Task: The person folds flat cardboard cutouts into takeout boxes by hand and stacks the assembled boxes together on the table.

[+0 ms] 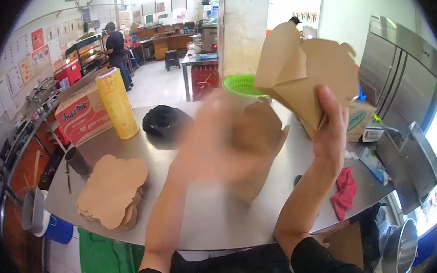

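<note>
My right hand point(331, 123) is raised on the right, gripping a brown cardboard takeaway box point(295, 75) with its thumb on the near side. The box is partly folded, its flaps standing open. Over the middle of the steel table point(204, 218), my left hand point(211, 142) is smeared by motion, so its fingers are unclear. Beside it is another brown cardboard box point(260, 149), blurred too; whether the hand touches it I cannot tell. A stack of flat cardboard blanks point(113, 187) lies on the table at the left.
A yellow film roll point(117, 103) stands by an Indomie carton point(83, 115). Behind my left hand lies a black plastic bag point(164, 125). A green basket point(242, 84) sits at the back, a red cloth point(343, 193) at right. A person point(116, 50) stands far left.
</note>
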Tool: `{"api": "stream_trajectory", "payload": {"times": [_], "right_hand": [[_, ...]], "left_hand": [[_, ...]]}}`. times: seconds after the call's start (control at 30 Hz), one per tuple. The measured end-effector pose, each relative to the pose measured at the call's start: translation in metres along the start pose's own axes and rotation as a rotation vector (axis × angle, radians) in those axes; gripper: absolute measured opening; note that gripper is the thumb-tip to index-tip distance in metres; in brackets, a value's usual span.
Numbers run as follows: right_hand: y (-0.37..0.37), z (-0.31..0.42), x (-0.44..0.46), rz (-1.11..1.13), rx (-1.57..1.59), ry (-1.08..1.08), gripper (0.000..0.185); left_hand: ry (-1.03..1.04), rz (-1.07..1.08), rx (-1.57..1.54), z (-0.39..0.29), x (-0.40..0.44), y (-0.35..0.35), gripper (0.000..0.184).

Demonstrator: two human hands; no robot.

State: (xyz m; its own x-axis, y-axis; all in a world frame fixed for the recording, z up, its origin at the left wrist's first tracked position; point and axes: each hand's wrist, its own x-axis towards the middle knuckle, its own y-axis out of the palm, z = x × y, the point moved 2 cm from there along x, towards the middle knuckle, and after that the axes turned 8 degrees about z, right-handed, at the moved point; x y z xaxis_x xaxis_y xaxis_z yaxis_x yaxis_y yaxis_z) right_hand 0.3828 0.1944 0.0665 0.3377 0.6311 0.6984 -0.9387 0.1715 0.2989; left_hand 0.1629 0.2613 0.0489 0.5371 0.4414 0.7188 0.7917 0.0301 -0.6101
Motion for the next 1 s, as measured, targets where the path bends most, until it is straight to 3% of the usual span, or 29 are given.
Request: {"api": "stream_trajectory", "payload": {"times": [0.03, 0.1, 0.17, 0.23, 0.27, 0.37, 0.43, 0.5, 0.53, 0.63, 0.67, 0.73, 0.77, 0.83, 0.93, 1.0], "right_hand": [[-0.002, 0.002, 0.003, -0.005, 0.073, 0.016, 0.06], [0.008, 0.006, 0.002, -0.034, 0.136, 0.02, 0.063], [0.014, 0.008, 0.001, -0.071, 0.111, -0.018, 0.066], [0.016, 0.014, 0.001, -0.081, 0.02, -0.039, 0.067], [0.015, 0.016, 0.001, -0.077, 0.001, -0.05, 0.066], [0.013, 0.018, -0.003, -0.111, -0.098, -0.079, 0.06], [0.014, 0.026, -0.008, -0.149, -0.171, -0.099, 0.056], [0.017, 0.033, -0.013, -0.127, -0.134, -0.028, 0.054], [0.019, 0.036, -0.015, -0.112, -0.141, -0.027, 0.054], [0.026, 0.038, -0.024, -0.053, -0.041, 0.094, 0.055], [0.029, 0.037, -0.026, 0.019, -0.018, 0.121, 0.06], [0.035, 0.04, -0.029, 0.081, -0.065, 0.178, 0.065], [0.037, 0.039, -0.031, 0.084, -0.067, 0.169, 0.065], [0.04, 0.043, -0.033, 0.129, -0.434, 0.077, 0.068], [0.033, 0.051, -0.043, 0.107, -0.545, 0.085, 0.071], [0.029, 0.056, -0.052, 0.097, -0.509, 0.088, 0.072]], "left_hand": [[0.055, 0.173, -0.172, 0.002, 0.002, 0.0, 0.086], [0.133, 0.339, -0.339, -0.006, 0.006, -0.001, 0.065], [-0.088, 0.212, -0.019, -0.021, -0.002, -0.007, 0.049], [0.047, 0.17, 0.054, -0.05, -0.008, -0.021, 0.048], [0.007, 0.138, 0.03, -0.054, -0.013, -0.023, 0.048], [-0.014, 0.042, -0.11, -0.058, -0.026, -0.037, 0.053], [-0.117, 0.062, -0.379, -0.053, -0.025, -0.054, 0.061], [0.017, 0.023, -0.283, -0.01, -0.02, -0.044, 0.086], [0.258, 0.126, -0.396, 0.015, -0.019, -0.035, 0.102], [0.551, 0.37, -0.314, 0.049, -0.017, -0.014, 0.141], [0.323, 0.559, -0.519, 0.045, -0.016, -0.002, 0.141], [0.096, 0.73, -0.715, 0.032, -0.017, 0.011, 0.141], [0.172, 0.639, -0.51, 0.025, -0.016, 0.015, 0.138], [0.255, 0.543, -0.314, 0.0, -0.023, 0.02, 0.135], [-0.021, 0.137, -0.157, -0.045, -0.056, 0.018, 0.124], [-0.127, 0.122, -0.216, -0.067, -0.076, 0.028, 0.122]]}}
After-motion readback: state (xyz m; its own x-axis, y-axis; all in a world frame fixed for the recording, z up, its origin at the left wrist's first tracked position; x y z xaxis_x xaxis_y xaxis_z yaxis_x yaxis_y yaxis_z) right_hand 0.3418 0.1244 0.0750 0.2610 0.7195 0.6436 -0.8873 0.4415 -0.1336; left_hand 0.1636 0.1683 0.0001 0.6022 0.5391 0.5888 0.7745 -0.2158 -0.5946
